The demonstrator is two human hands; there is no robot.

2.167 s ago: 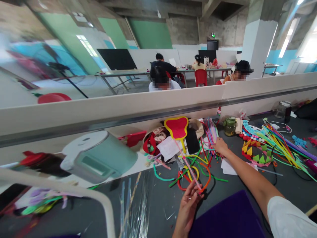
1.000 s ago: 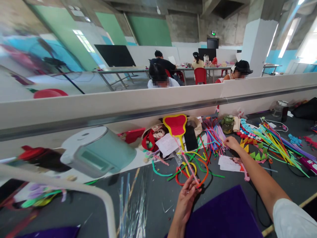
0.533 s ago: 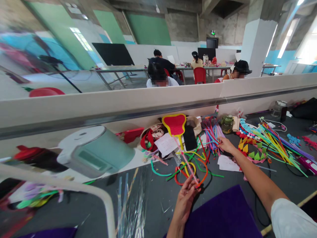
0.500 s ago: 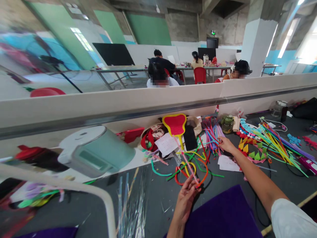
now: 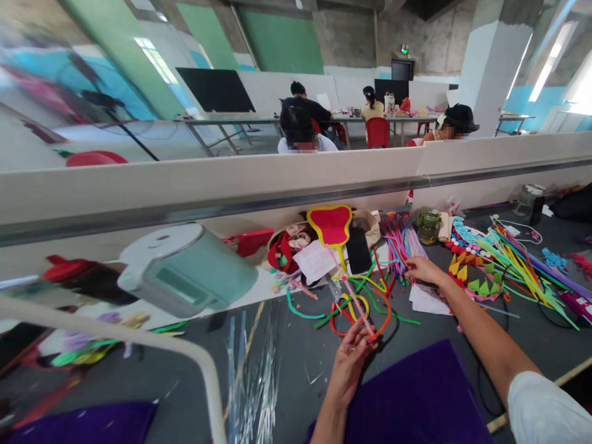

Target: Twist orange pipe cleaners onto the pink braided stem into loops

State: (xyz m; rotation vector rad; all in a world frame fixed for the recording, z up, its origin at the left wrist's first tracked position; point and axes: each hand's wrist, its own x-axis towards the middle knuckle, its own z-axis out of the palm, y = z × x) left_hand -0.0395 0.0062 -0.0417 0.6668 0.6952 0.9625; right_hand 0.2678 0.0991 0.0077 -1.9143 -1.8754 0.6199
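Between the fingers of my left hand (image 5: 350, 354) is the lower end of a long thin pink stem (image 5: 355, 299), which slants up and away. An orange pipe cleaner (image 5: 387, 314) curves out beside those fingertips. My right hand (image 5: 424, 271) reaches farther off, its fingers pinched together at the edge of a bundle of coloured pipe cleaners (image 5: 396, 237); exactly which strands it grips is too small to tell. Past the stem's top end lies a red, yellow-edged paddle shape (image 5: 329, 226). Scissors with yellow handles (image 5: 363, 308) lie beneath the stem among loose green and red pipe cleaners.
A pale green bin-like device (image 5: 222, 268) lies left of centre. Silvery strips (image 5: 261, 382) and purple sheets (image 5: 416, 401) lie nearer me. A white bent tube (image 5: 185, 345) crosses the left foreground. A green jar (image 5: 429, 227) and more pipe cleaners (image 5: 522, 265) are right. Beyond the white partition (image 5: 208, 172) sit several people.
The view has tipped slightly, so the table appears a little higher and farther right. Both hands keep nearly the same places, the left still on the pink stem, the right at the bundle.
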